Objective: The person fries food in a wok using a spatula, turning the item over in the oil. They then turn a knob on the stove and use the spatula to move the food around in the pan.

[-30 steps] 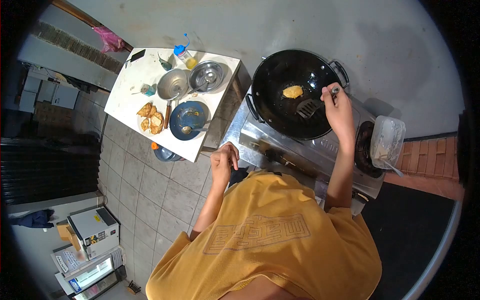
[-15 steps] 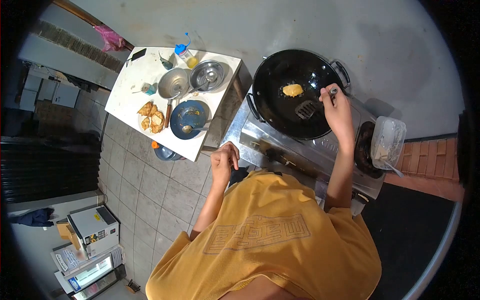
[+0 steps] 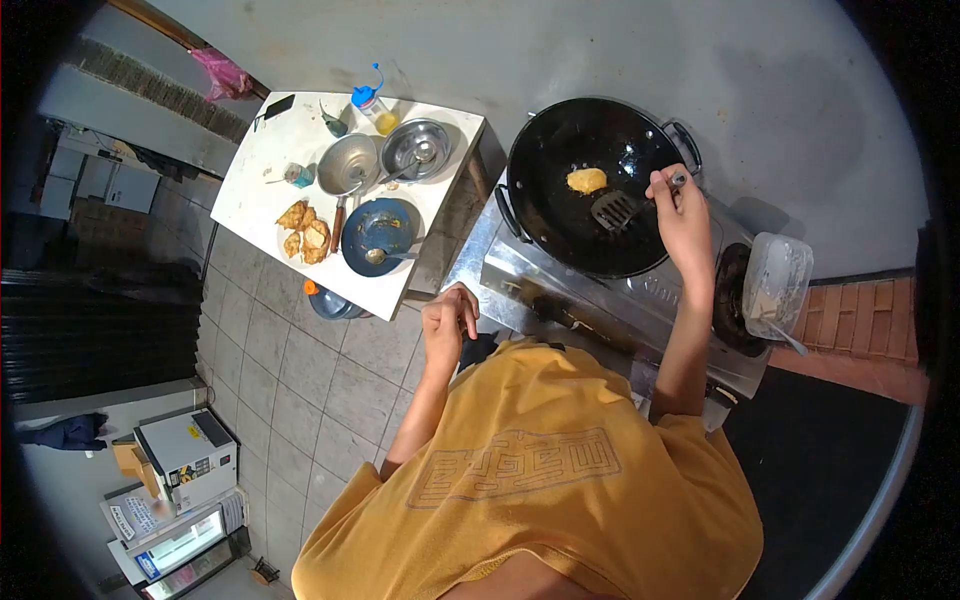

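Observation:
My right hand grips the handle of a slotted turner over the black wok. The turner's blade is low in the wok, just below and to the right of a yellow piece of frying food, apart from it. Small bubbles show around the food. My left hand hangs in front of my body between the stove and the white table, its fingers curled in, with nothing visible in them. The wok stands on a metal gas stove.
The white table at left bears fried pieces, a blue pan, a saucepan, a steel bowl and an oil bottle. A plastic tub with a utensil sits on the stove's right side. A blue container is below the table.
My right hand has shifted slightly right, and the turner's blade has tilted and moved a little up in the view. The food stays in place; my left hand has not moved.

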